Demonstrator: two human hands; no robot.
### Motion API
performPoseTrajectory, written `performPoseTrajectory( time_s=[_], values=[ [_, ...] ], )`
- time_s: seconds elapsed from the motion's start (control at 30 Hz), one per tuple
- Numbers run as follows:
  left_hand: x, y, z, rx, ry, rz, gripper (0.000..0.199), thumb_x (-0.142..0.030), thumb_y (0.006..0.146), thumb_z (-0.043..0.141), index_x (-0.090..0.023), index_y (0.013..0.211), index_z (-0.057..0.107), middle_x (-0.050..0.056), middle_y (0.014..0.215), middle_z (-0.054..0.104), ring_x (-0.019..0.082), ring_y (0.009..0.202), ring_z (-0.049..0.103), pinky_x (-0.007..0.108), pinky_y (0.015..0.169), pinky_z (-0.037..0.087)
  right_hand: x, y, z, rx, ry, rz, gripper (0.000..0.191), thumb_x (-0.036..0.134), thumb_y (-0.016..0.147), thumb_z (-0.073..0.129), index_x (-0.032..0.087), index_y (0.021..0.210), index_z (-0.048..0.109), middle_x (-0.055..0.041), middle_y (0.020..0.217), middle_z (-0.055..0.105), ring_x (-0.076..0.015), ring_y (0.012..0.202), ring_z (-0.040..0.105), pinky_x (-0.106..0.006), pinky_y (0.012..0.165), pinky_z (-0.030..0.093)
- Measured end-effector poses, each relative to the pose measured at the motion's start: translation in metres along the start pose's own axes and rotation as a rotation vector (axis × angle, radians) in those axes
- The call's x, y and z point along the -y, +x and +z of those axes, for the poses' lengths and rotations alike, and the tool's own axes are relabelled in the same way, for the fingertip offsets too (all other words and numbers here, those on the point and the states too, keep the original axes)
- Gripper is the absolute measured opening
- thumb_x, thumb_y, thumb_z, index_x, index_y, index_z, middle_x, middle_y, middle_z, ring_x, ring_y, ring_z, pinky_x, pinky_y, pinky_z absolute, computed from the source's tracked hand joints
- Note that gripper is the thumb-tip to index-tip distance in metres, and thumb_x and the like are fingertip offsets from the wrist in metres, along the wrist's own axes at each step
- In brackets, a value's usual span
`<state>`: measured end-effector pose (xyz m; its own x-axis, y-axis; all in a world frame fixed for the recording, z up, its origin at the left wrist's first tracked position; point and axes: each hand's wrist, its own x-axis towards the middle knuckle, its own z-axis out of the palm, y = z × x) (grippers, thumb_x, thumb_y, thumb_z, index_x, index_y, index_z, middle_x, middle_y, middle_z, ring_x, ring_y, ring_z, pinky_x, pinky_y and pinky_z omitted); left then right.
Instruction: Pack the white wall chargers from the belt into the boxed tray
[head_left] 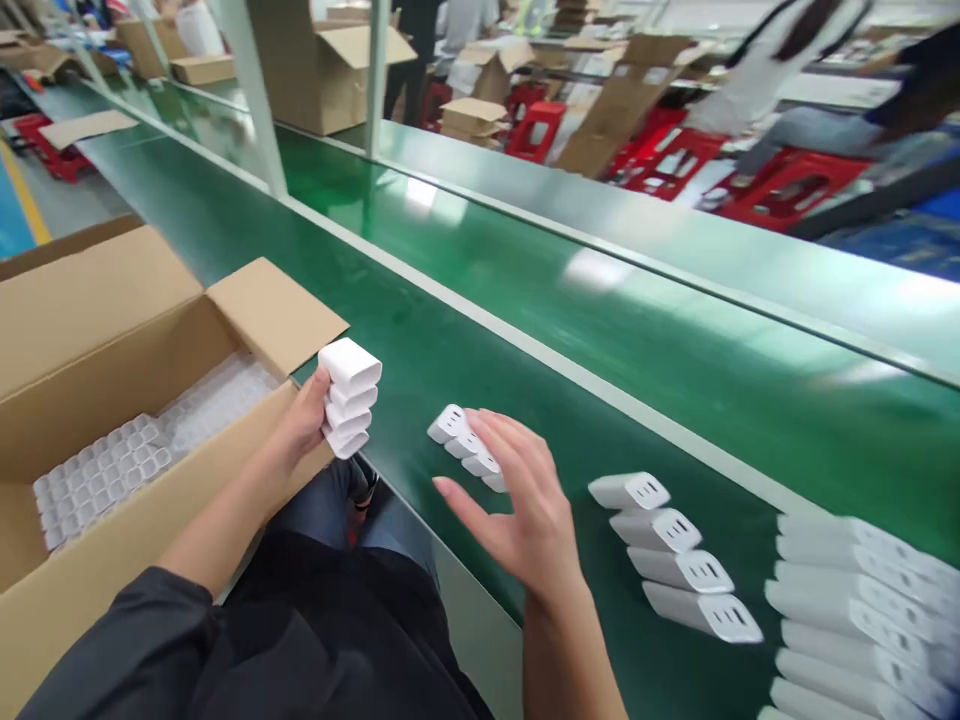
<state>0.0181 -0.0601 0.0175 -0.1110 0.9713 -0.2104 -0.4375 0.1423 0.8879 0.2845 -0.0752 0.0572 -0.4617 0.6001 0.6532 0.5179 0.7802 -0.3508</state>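
My left hand [309, 408] grips a short stack of white plastic charger housings [349, 365], held up beside the box's open flap. On the green bench, my right hand [517, 490] hovers over a small row of white chargers [452, 424] with its thumb and fingers spread apart. The hand partly covers that row, so I cannot tell whether the fingertips touch it. To the right lies another row of white chargers [679, 530], their port ends facing right.
An open cardboard box [247, 430] at the left holds clear plastic trays [105, 470]. Many white chargers [832, 600] are stacked at the lower right. A white rail [480, 315] runs along the green bench [420, 350]. Red stools [536, 130] and people are beyond.
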Motion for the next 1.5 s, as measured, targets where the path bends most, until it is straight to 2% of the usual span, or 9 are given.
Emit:
performPoseTrajectory(
  time_s=[0.13, 0.3, 0.47, 0.77, 1.0, 1.13, 1.23, 1.33, 1.5],
  values=[
    [0.008, -0.060, -0.024, -0.164, -0.313, -0.061, 0.070, -0.078, 0.063, 0.071, -0.016, 0.093, 0.063, 0.004, 0.076, 0.067, 0.017, 0.061, 0.064, 0.029, 0.058, 0.054, 0.058, 0.041, 0.051, 0.279, 0.069, -0.293, 0.063, 0.029, 0.093, 0.059, 0.020, 0.150, 0.034, -0.0129, 0.140, 0.055, -0.0278, 0.125, 0.051, -0.043, 0.103, 0.046],
    [0.002, -0.120, -0.078, -0.462, -0.504, 0.011, 0.069, -0.068, 0.049, 0.085, -0.015, 0.089, 0.068, 0.004, 0.076, 0.071, 0.014, 0.062, 0.064, 0.023, 0.057, 0.050, 0.119, 0.062, 0.134, 0.426, 0.090, -0.511, 0.061, 0.024, 0.089, 0.056, 0.014, 0.146, 0.037, -0.0177, 0.136, 0.056, -0.0323, 0.116, 0.052, -0.047, 0.097, 0.045],
    [-0.008, -0.162, -0.138, -0.645, -0.583, 0.095, 0.055, -0.064, 0.068, 0.078, -0.014, 0.090, 0.071, 0.003, 0.075, 0.071, 0.014, 0.065, 0.064, 0.023, 0.059, 0.047, 0.173, 0.088, 0.199, 0.538, 0.228, -0.731, 0.059, 0.028, 0.086, 0.060, 0.016, 0.140, 0.040, -0.0189, 0.130, 0.058, -0.0343, 0.110, 0.054, -0.048, 0.091, 0.046],
    [-0.037, -0.220, -0.219, -0.592, -0.798, 0.101, 0.085, -0.086, 0.081, 0.036, -0.014, 0.114, 0.068, 0.012, 0.089, 0.074, 0.024, 0.078, 0.068, 0.031, 0.066, 0.051, 0.264, 0.132, 0.271, 0.788, 0.460, -0.975, 0.055, 0.026, 0.080, 0.062, 0.014, 0.130, 0.045, -0.0170, 0.127, 0.057, -0.0319, 0.108, 0.050, -0.046, 0.092, 0.044],
    [-0.052, -0.218, -0.240, -0.599, -0.831, 0.065, 0.085, -0.083, 0.086, 0.025, -0.015, 0.119, 0.065, 0.011, 0.098, 0.073, 0.024, 0.090, 0.069, 0.032, 0.075, 0.053, 0.284, 0.141, 0.294, 0.866, 0.501, -0.994, 0.055, 0.024, 0.078, 0.064, 0.012, 0.129, 0.046, -0.0175, 0.129, 0.055, -0.0312, 0.108, 0.050, -0.046, 0.091, 0.045],
    [-0.052, -0.236, -0.263, -0.674, -0.369, 0.144, 0.094, -0.092, 0.076, 0.028, -0.020, 0.131, 0.057, 0.012, 0.112, 0.070, 0.030, 0.110, 0.063, 0.042, 0.090, 0.052, 0.276, 0.156, 0.316, 0.888, 0.552, -0.956, 0.061, 0.029, 0.076, 0.069, 0.015, 0.131, 0.045, -0.0171, 0.127, 0.057, -0.0314, 0.108, 0.052, -0.046, 0.090, 0.046],
    [-0.050, -0.282, -0.298, -1.086, 0.408, 0.252, 0.082, -0.083, 0.082, 0.040, -0.027, 0.142, 0.043, 0.011, 0.131, 0.061, 0.029, 0.126, 0.053, 0.050, 0.107, 0.041, 0.258, 0.172, 0.354, 0.908, 0.494, -0.950, 0.065, 0.032, 0.073, 0.073, 0.015, 0.130, 0.047, -0.0174, 0.127, 0.057, -0.0322, 0.109, 0.052, -0.048, 0.092, 0.045],
    [-0.047, -0.323, -0.330, -1.536, 1.092, 0.155, 0.071, -0.070, 0.089, 0.045, -0.020, 0.140, 0.047, 0.018, 0.137, 0.054, 0.035, 0.135, 0.042, 0.058, 0.115, 0.029, 0.248, 0.175, 0.398, 1.012, 0.336, -1.075, 0.063, 0.030, 0.072, 0.078, 0.014, 0.128, 0.053, -0.0173, 0.126, 0.060, -0.0319, 0.107, 0.053, -0.048, 0.089, 0.046],
    [-0.043, -0.331, -0.344, -1.472, 1.348, -0.052, 0.068, -0.063, 0.096, 0.034, -0.017, 0.146, 0.041, 0.019, 0.142, 0.050, 0.036, 0.133, 0.045, 0.057, 0.108, 0.038, 0.288, 0.120, 0.453, 1.206, 0.402, -1.507, 0.067, 0.024, 0.072, 0.080, 0.014, 0.134, 0.054, -0.0164, 0.136, 0.056, -0.0314, 0.126, 0.047, -0.047, 0.102, 0.041]
  ],
)
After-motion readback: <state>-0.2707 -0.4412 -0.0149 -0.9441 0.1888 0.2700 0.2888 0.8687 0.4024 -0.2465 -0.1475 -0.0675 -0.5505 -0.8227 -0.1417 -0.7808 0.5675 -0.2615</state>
